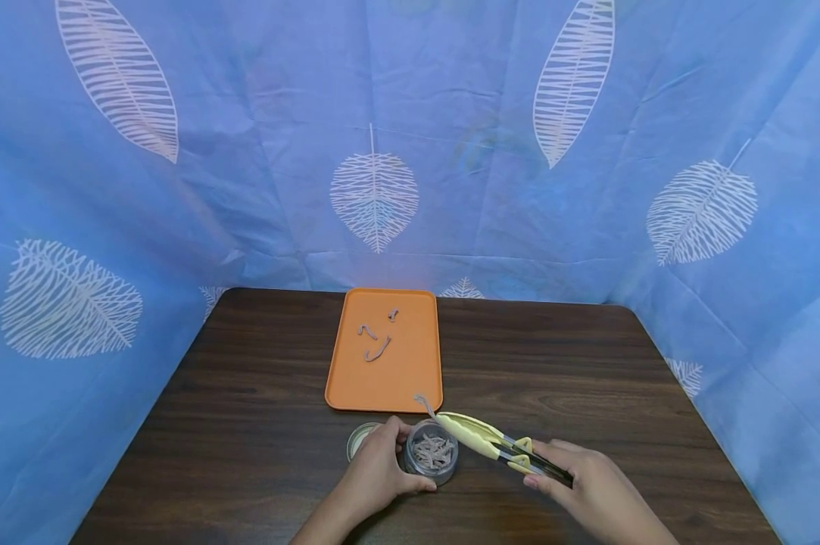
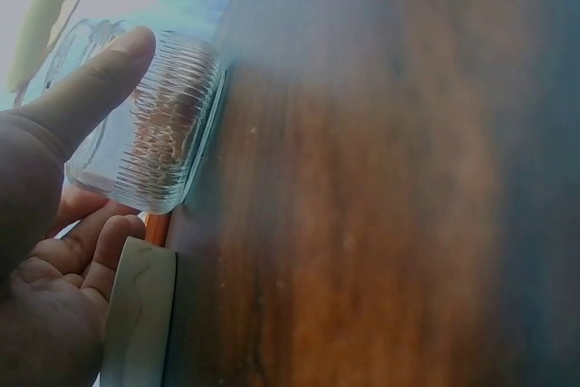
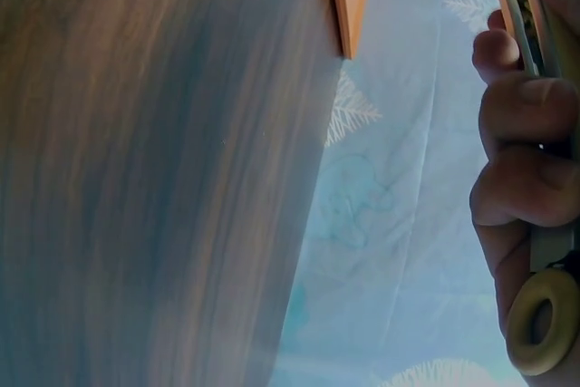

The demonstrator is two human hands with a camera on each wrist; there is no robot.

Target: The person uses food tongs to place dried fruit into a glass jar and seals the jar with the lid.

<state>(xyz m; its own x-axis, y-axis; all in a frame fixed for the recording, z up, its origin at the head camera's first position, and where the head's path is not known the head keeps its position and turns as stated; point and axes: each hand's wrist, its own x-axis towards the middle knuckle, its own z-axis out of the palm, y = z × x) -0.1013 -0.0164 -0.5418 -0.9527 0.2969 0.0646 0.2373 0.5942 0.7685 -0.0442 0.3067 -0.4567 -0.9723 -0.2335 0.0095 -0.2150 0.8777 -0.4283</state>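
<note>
In the head view my left hand (image 1: 374,475) grips a ribbed clear glass jar (image 1: 441,478), thumb on the near side and fingers on the far side. Greyish dried strips (image 1: 431,452) lie inside the upright jar. My right hand (image 1: 590,484) holds tongs (image 1: 466,433) with pale yellow tips and metal arms. A dried strip (image 1: 424,404) sticks out from the tips, above the tray's near right corner and beside the jar. In the right wrist view, fingers (image 3: 526,188) curl round the tong handles, with a yellow ring (image 3: 544,319) at their end.
An orange tray (image 1: 385,386) lies beyond the jar, bearing three strips, one of them a curved strip (image 1: 378,350). The round jar lid (image 1: 353,440) rests left of the jar, partly behind my left hand. A blue leaf-patterned cloth (image 1: 450,219) surrounds the dark wooden table (image 1: 246,431).
</note>
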